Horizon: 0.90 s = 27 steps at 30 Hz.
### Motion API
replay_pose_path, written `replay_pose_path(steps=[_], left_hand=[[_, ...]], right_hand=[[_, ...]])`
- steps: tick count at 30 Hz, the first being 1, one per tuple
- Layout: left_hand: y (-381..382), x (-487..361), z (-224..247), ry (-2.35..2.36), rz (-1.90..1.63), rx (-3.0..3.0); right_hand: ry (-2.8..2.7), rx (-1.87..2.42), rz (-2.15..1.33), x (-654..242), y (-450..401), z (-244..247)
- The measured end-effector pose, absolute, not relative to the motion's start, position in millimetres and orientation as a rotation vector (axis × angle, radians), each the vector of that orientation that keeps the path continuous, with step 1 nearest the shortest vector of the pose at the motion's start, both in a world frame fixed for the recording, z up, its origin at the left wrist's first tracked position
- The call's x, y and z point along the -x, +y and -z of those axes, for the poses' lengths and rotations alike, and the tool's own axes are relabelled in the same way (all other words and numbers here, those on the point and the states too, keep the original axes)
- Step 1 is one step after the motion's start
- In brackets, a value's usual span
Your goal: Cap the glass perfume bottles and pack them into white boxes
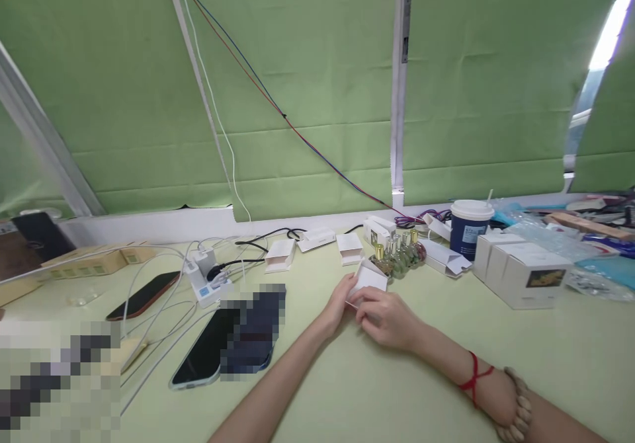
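Observation:
A small white box (372, 276) is held between both hands above the table, one end raised toward the bottles. My left hand (340, 302) wraps round its left side, fingers closed on it. On the near right side of the same box, my right hand (384, 315) has its fingers bent against the cardboard. Just behind stand several small glass bottles (401, 261), some with gold caps. Flattened or open white boxes lie behind, one (350, 249) near the middle and another (280, 256) farther left. What is inside the held box is hidden.
Closed white boxes (526, 274) stand at the right beside a dark blue cup (467, 231). Plastic bags (550, 235) lie at the far right. Phones (203, 350), a power strip (211, 291) and loose white cables occupy the left. A green curtain (307, 86) hangs behind.

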<state>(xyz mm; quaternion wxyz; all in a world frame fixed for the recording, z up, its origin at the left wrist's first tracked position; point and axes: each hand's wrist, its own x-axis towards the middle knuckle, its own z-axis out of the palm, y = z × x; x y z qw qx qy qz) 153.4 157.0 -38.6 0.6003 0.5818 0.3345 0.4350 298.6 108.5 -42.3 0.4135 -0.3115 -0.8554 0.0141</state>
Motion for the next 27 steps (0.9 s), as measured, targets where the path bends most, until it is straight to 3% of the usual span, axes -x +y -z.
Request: replay_pose_path(steps=[10,19,23,27], left_hand=[[165,-146,37,0.839,-0.972,-1.175],[161,-146,35,0.79,-0.927,-1.206],[160,-145,33,0.757,-0.878,-1.212],[158,-145,32,0.703,-0.859,-1.221]], right_hand=[[-1.952,0.945,-0.485,-297,109,37],[-1.836,1.262,-0.054,-305,123,46],[-1.735,1.442,-0.106,-310,125,45],[-1.638,1.348,-0.266,-315,128,44]])
